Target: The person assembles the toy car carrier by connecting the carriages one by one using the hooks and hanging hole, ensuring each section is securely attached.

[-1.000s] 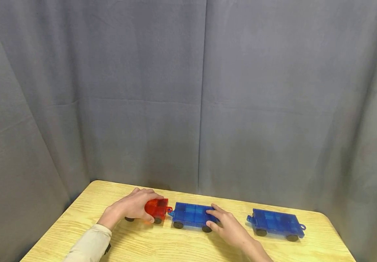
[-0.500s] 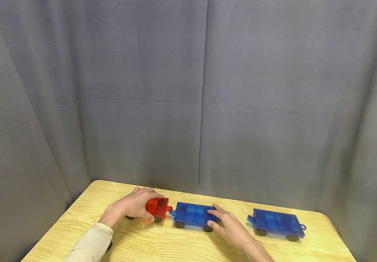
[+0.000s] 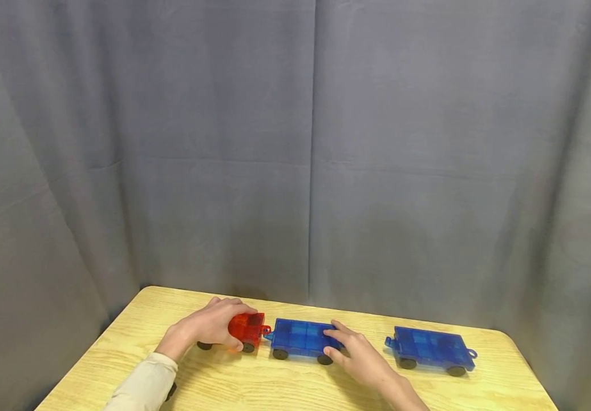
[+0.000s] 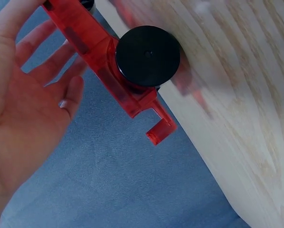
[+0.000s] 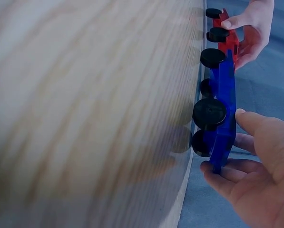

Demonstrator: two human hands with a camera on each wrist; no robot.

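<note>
A red wheeled toy car point(image 3: 248, 327) stands on the wooden table point(image 3: 254, 382). My left hand point(image 3: 212, 326) lies over it, fingers across the top and thumb on the near side. In the left wrist view the red car point(image 4: 99, 52) shows a black wheel point(image 4: 148, 55) and an end hook point(image 4: 161, 130) beside my left hand point(image 4: 23, 99). Just to its right, hook to hook, is a blue car point(image 3: 298, 335). My right hand point(image 3: 355, 351) grips its right end. In the right wrist view the thumb and fingers of my right hand point(image 5: 256, 180) pinch the blue car point(image 5: 226, 104).
A second blue car point(image 3: 429, 347) stands alone farther right on the table. A grey curtain point(image 3: 295, 142) hangs close behind the table's far edge. The table's rounded right corner point(image 3: 511, 342) lies just beyond that car.
</note>
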